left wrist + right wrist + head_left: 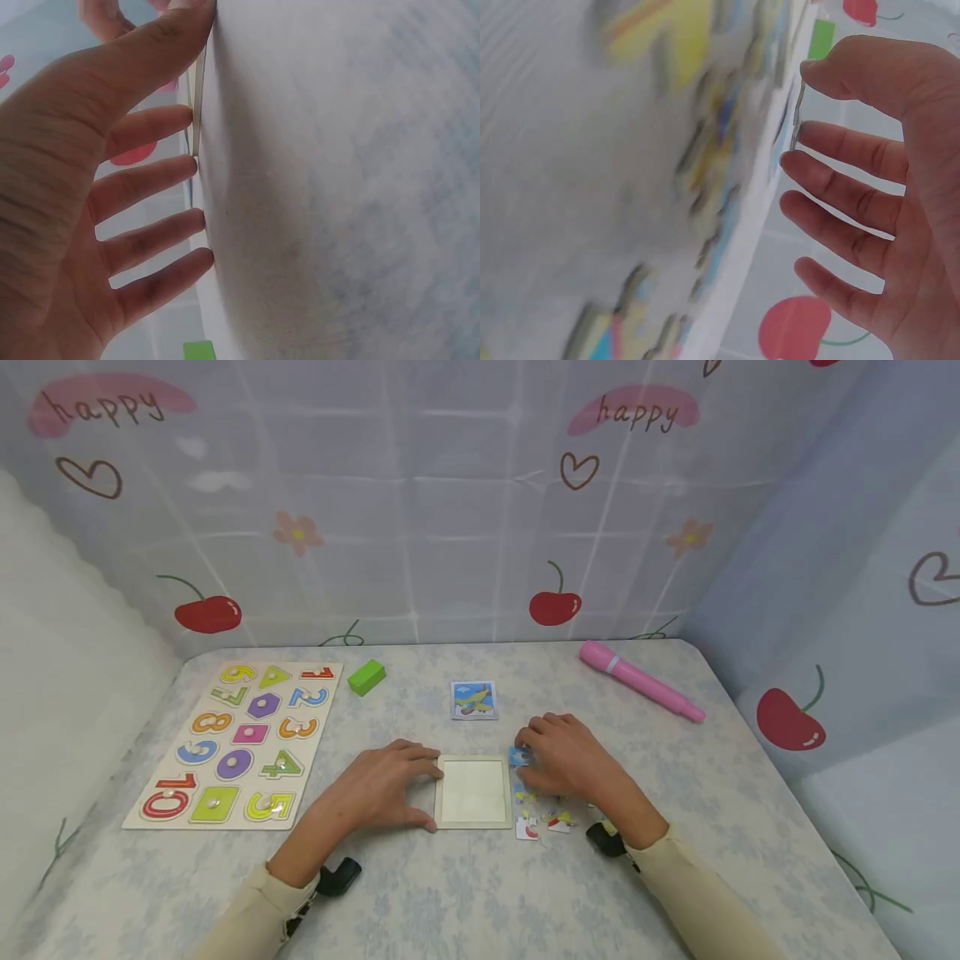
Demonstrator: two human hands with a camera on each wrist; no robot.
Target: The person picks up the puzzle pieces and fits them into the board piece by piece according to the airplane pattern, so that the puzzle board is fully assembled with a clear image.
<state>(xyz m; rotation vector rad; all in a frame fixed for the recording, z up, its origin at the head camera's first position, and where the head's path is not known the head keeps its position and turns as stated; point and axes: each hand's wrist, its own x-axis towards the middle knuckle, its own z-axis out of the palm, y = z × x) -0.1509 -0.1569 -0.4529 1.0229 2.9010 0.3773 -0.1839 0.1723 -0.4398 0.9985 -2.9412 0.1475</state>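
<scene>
A cream puzzle tray with a bare recessed base lies at the middle of the table. My left hand rests at its left side, thumb at the lower corner and index fingertip at the upper edge. In the left wrist view the left fingers stand spread and nearly straight. Just right of the tray, my right hand pinches a blue puzzle piece between thumb and fingertips. The right wrist view shows that piece edge-on as a thin strip. Several loose puzzle pieces lie below the right hand, partly hidden by it.
Behind the tray lies a small airplane picture card. A number and shape board covers the table's left side, with a green block by its upper right corner. A pink marker-shaped stick lies at the back right.
</scene>
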